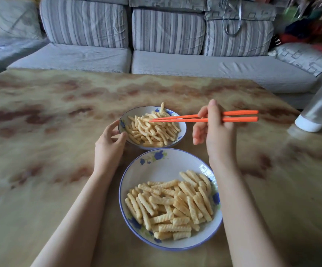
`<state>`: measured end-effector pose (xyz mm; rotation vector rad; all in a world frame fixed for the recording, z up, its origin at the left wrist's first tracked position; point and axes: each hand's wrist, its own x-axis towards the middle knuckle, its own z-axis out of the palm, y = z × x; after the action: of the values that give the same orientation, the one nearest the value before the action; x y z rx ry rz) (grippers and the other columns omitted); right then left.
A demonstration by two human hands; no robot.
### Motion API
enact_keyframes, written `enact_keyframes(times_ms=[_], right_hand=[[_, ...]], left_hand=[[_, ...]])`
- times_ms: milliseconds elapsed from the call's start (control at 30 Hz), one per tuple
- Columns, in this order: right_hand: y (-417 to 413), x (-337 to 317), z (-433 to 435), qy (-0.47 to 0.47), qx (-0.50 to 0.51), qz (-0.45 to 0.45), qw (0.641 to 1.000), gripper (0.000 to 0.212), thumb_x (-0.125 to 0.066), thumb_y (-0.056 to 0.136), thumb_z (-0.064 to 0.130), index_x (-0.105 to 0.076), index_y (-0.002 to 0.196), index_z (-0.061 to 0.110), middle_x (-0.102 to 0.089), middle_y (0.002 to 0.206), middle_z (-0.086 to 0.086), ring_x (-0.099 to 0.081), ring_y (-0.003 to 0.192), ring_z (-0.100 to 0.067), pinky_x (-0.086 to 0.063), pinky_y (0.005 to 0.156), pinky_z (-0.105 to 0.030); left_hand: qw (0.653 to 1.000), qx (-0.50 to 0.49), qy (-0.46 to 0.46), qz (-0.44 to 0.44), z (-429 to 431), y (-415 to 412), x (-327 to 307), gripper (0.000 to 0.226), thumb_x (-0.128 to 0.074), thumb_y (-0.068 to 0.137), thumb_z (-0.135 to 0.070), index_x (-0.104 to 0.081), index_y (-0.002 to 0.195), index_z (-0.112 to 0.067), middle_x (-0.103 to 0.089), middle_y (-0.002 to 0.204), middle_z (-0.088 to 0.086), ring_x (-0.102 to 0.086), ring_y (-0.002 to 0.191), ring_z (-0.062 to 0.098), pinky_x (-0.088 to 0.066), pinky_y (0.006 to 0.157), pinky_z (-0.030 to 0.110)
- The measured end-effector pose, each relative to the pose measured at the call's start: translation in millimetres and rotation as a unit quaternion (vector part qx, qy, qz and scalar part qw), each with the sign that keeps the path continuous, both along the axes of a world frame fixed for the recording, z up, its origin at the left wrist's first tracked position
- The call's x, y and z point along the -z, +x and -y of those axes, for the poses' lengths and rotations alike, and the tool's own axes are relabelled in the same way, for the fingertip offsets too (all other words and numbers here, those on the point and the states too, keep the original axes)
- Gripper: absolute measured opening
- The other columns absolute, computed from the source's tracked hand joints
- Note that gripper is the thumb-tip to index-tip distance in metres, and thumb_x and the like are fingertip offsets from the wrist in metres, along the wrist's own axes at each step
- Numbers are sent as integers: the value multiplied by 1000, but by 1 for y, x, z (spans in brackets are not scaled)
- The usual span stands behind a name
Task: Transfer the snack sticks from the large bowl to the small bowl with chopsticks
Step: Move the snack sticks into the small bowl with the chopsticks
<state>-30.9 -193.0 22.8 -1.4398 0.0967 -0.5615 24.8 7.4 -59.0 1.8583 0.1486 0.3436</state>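
Seemingly depositing into small bowl [182,132], chopsticks [241,119] clamped in right hand [215,132], rim pinched by left hand [108,145]; next, pinch snack sticks [167,205] from large bowl [162,166].

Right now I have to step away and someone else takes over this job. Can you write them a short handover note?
Left hand: holds the far-left rim of the small bowl.
Right hand: grips the chopsticks, with the tips over the small bowl. I cannot tell whether they pinch a stick.
Layout: the small bowl is farther away and the large bowl is nearer, both on the table.
Done: a heap of sticks lies in the small bowl.
Left: many sticks lie in the large bowl, and all of them need moving across.
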Motion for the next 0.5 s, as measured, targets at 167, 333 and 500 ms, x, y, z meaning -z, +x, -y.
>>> enact_keyframes(times_ms=[167, 333, 500], right_hand=[[-2, -1, -1, -34, -13, 9, 999, 41, -37, 104, 27, -50, 68, 11, -48, 38, -4, -41, 30, -18, -29, 36, -19], [-11, -13, 12, -29, -20, 14, 999, 41, -38, 103, 29, -50, 68, 13, -45, 37, -2, -37, 30, -19, -26, 38, -21], [-28, -28, 38, -63, -111, -13, 992, 43, -39, 102, 28, -51, 63, 15, -38, 37, -2, -29, 28, -17, -22, 35, -18]], left_hand=[[1000, 0, -1, -2, 0, 1, 1, 42, -57, 89, -19, -57, 131, -28, -69, 106, -2, -68, 82, 18, -51, 72, 23], [1000, -1, 0, -3, 0, 0, 0, 42, -57, 89, -18, -57, 131, -27, -68, 104, -3, -67, 74, 15, -51, 72, 23], [1000, 0, -5, -5, 0, -1, 0, 41, -57, 89, -17, -58, 130, -27, -68, 104, -3, -65, 68, 13, -49, 68, 20]])
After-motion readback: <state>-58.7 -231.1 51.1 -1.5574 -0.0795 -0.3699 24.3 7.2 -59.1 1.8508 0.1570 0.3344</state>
